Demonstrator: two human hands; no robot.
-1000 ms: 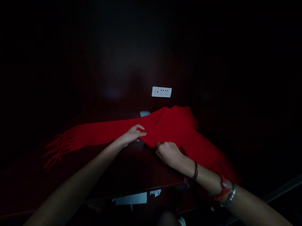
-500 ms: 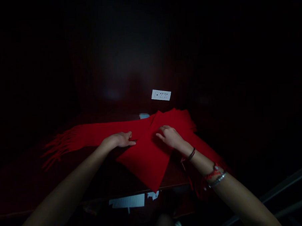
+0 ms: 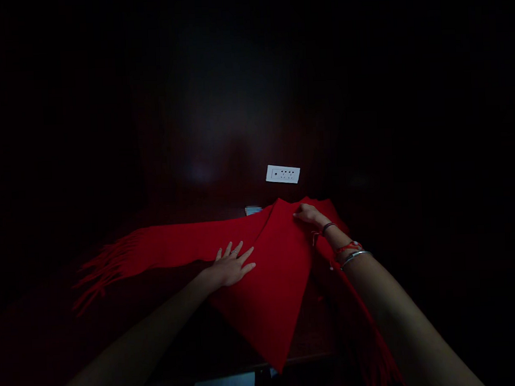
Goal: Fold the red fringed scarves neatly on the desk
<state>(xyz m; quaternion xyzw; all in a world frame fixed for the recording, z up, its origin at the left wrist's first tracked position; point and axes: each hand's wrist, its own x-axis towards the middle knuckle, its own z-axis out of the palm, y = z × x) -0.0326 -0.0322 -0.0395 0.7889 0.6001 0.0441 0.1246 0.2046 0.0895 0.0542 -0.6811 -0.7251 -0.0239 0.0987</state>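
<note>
A red scarf (image 3: pixel 277 294) with fringed ends lies folded across the dark tabletop, one end stretching left and the other hanging down at the right. Its middle part forms a pointed flap reaching over the front edge. My left hand (image 3: pixel 230 269) lies flat on the flap's left side, fingers spread, with a ring on one finger. Near the far right folds, my right hand (image 3: pixel 307 213) has its fingers closed in a pinch at the scarf's cloth; the fingertips are partly hidden. Bracelets circle the right wrist and forearm.
A white wall socket (image 3: pixel 283 174) is on the dark panel behind the scarf. A small pale item (image 3: pixel 254 211) sits at the scarf's back edge. Below the table's front edge a pale sheet (image 3: pixel 225 383) shows. The surroundings are very dark.
My left hand has moved right and down onto the flap, its fingers spreading. My right hand has gone up and right to the far folds. The flap's point now reaches lower in view.
</note>
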